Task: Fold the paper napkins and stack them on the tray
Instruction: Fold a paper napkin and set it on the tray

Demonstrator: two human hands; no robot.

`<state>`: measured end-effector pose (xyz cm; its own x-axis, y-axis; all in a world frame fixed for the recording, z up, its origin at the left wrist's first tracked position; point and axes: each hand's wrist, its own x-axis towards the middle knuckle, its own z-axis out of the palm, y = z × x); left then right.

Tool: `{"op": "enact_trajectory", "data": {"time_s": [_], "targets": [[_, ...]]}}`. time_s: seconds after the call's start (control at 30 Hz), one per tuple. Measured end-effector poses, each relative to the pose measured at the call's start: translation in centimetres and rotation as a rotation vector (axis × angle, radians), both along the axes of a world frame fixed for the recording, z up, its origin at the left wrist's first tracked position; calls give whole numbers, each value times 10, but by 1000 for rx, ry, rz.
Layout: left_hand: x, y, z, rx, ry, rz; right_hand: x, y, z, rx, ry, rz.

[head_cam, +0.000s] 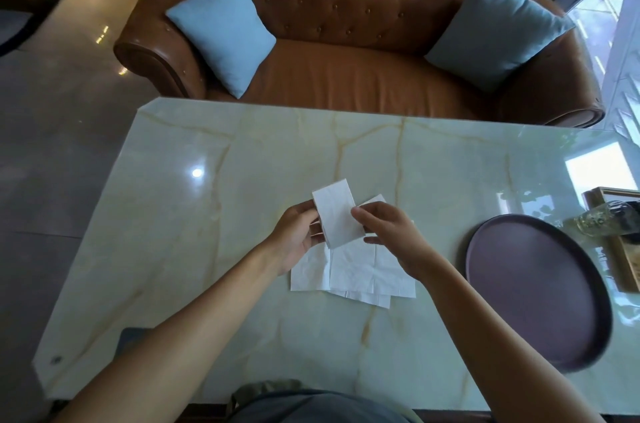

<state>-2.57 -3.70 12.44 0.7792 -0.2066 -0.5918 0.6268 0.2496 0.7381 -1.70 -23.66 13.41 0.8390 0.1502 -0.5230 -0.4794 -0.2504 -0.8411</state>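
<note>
A folded white napkin (337,214) is held upright above the middle of the marble table (173,232). My left hand (298,239) pinches its left edge and my right hand (394,235) pinches its right edge. Under my hands lie unfolded white napkins (356,272), overlapping flat on the table. The round dark tray (533,287) sits at the right, apart from my hands, with nothing on it.
A brown leather sofa (346,69) with two blue cushions (225,24) stands beyond the table's far edge. A glass bottle (602,218) lies on a wooden-framed box (623,249) at the right edge, behind the tray. A window (616,24) is at the right.
</note>
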Motion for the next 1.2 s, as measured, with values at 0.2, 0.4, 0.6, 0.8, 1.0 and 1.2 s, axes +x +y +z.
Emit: {"op": "enact_trajectory", "data": {"time_s": [0.2,0.4,0.6,0.8,1.0,1.2], "targets": [[7,9,-1,6,18,0,2,-2,0,-7,-48,49],[5,16,1,281,-198,-163,6,-5,10,-64,-94,100],[8,23,9,259,-203,-275,8,-4,16,-239,-181,232],[19,20,19,412,-345,-406,16,-2,24,-400,-251,387],[28,15,23,542,-485,-531,18,3,37,-508,-307,441],[26,8,22,613,-567,-607,10,1,38,-530,-333,395]]}}
